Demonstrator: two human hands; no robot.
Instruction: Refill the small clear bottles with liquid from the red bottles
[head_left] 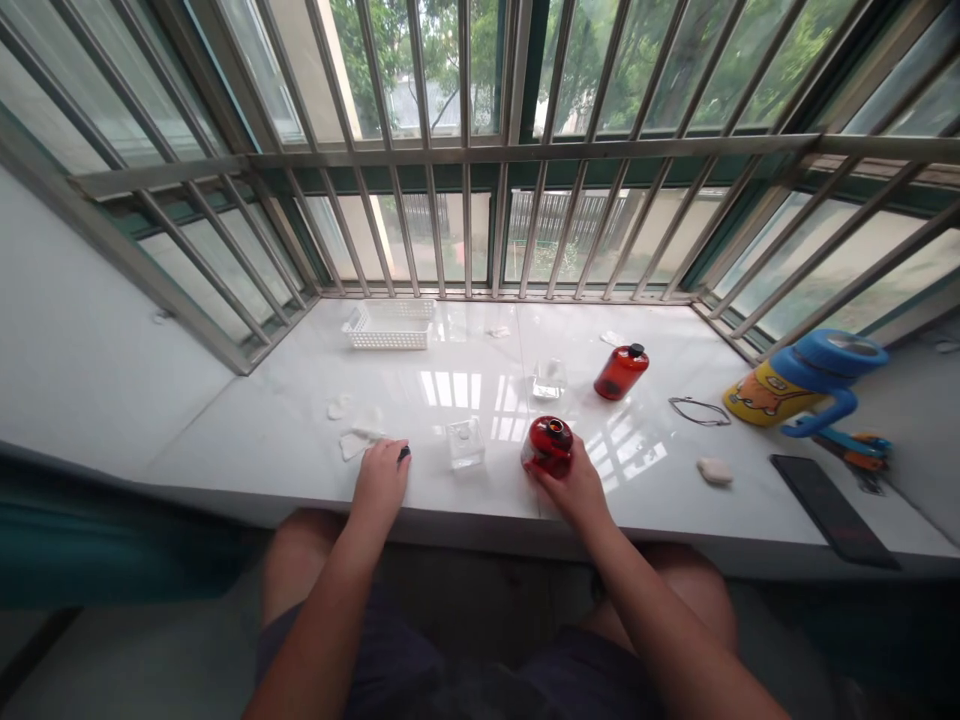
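Note:
My right hand [579,488] is wrapped round the lower right side of a red translucent bottle [547,450], which stands on the white sill with its neck uncapped. Over to the left, my left hand [379,480] rests on the surface, fingers closed on a small black cap [403,453]. Crumpled white tissue [358,442] lies just beyond that hand. Between my hands stands a clear square container [466,446]. A second clear container [548,382] is farther back. Behind the right hand, another red bottle [621,374] wears its black cap.
A white perforated basket [390,328] sits near the window bars [465,230]. To the right are a looped cord [699,411], a pale stone-like object [715,471], a black phone [831,508], a blue and yellow jug [802,380] and a blue and orange tool [855,445].

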